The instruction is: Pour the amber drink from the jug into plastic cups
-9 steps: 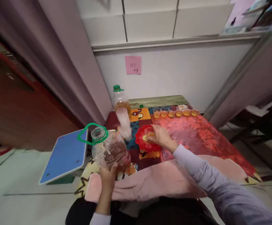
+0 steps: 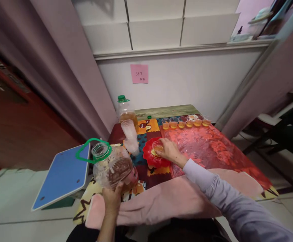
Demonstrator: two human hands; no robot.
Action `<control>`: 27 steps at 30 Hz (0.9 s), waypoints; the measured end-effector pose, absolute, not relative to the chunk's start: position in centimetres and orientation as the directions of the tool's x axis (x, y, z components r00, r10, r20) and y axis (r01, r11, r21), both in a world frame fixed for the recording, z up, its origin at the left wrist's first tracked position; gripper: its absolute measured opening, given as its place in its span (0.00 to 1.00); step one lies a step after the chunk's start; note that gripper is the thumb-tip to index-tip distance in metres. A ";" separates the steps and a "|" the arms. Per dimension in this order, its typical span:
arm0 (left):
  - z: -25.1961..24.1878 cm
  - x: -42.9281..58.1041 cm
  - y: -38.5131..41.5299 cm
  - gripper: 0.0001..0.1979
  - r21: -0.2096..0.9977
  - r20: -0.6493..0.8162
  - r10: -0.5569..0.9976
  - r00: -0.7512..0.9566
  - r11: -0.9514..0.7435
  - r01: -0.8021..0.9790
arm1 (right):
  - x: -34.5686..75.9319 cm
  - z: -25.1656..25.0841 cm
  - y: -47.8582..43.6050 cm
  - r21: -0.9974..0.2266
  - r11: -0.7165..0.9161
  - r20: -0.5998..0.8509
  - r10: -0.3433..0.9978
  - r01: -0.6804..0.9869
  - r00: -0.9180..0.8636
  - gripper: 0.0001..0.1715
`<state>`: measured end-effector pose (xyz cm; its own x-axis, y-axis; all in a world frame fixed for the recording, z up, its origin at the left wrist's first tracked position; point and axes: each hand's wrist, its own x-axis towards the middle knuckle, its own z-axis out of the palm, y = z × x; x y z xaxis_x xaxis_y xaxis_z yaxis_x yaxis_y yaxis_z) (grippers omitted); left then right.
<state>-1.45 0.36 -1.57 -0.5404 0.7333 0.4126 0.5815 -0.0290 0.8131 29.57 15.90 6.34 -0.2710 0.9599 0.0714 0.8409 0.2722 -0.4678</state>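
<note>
My left hand [image 2: 112,199] is wrapped around the lower side of a big clear plastic jug [image 2: 114,169], which leans to the left. Its mouth is uncapped and a green carry handle [image 2: 83,157] loops off the neck. In my right hand [image 2: 170,151] is a small clear plastic cup [image 2: 158,147] with a little amber liquid, held by the side over a red scalloped dish [image 2: 152,161]. Whether the cup touches the dish I cannot tell. Between the jug and the dish lie stacked clear cups [image 2: 129,130], one stack tilted.
At the table's back left stands another jug [image 2: 126,112] with a green cap and amber liquid. A row of several filled cups [image 2: 182,123] lines the back right. A loose green cap [image 2: 149,117], a pink cloth [image 2: 171,200] and a blue board [image 2: 60,178] are also there.
The view has shifted, so the scene sits slightly further left and lower. Both hands keep nearly the same hold on the jug and the cup.
</note>
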 end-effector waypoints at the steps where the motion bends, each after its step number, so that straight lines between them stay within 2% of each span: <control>1: -1.7 -1.5 0.4 0.41 0.819 0.410 0.725 -0.553 -0.026 0.573 | 29.6 6.2 16.0 -0.518 0.278 0.104 0.959 0.809 -0.262 0.37; 4: -1.9 -1.9 0.5 0.41 0.835 0.376 0.717 -0.587 0.013 0.550 | 30.5 6.1 16.8 -0.708 0.265 0.177 0.964 0.654 -0.199 0.38; 7: -2.0 -2.2 0.6 0.41 0.819 0.363 0.715 -0.598 0.062 0.571 | 33.1 6.4 18.3 -0.880 0.176 0.144 0.984 0.441 -0.105 0.38; 10: -1.9 -2.4 0.8 0.43 0.798 0.399 0.719 -0.569 0.033 0.602 | 38.4 6.7 20.1 -0.922 0.121 0.128 0.992 0.367 -0.006 0.38; 12: -1.8 -2.5 0.9 0.43 0.777 0.432 0.713 -0.553 0.018 0.630 | 43.0 6.9 21.3 -0.873 0.086 0.147 0.985 0.479 0.091 0.38; 14: -1.8 -2.6 1.0 0.44 0.766 0.438 0.710 -0.552 0.026 0.642 | 47.7 7.0 22.4 -0.758 0.013 0.170 0.969 0.652 0.179 0.35; 17: -2.0 -2.9 1.2 0.45 0.772 0.420 0.714 -0.561 0.044 0.634 | 53.9 7.1 24.2 -0.661 -0.110 0.180 0.937 0.742 0.298 0.34; 22: -1.4 -2.7 1.6 0.42 0.756 0.463 0.710 -0.531 -0.004 0.654 | 60.1 6.0 27.3 -0.450 -0.348 0.134 0.884 0.822 0.448 0.38; 27: -1.3 -3.1 1.8 0.38 0.727 0.488 0.696 -0.527 0.010 0.687 | 61.9 4.3 29.1 -0.400 -0.404 0.142 0.859 0.822 0.492 0.39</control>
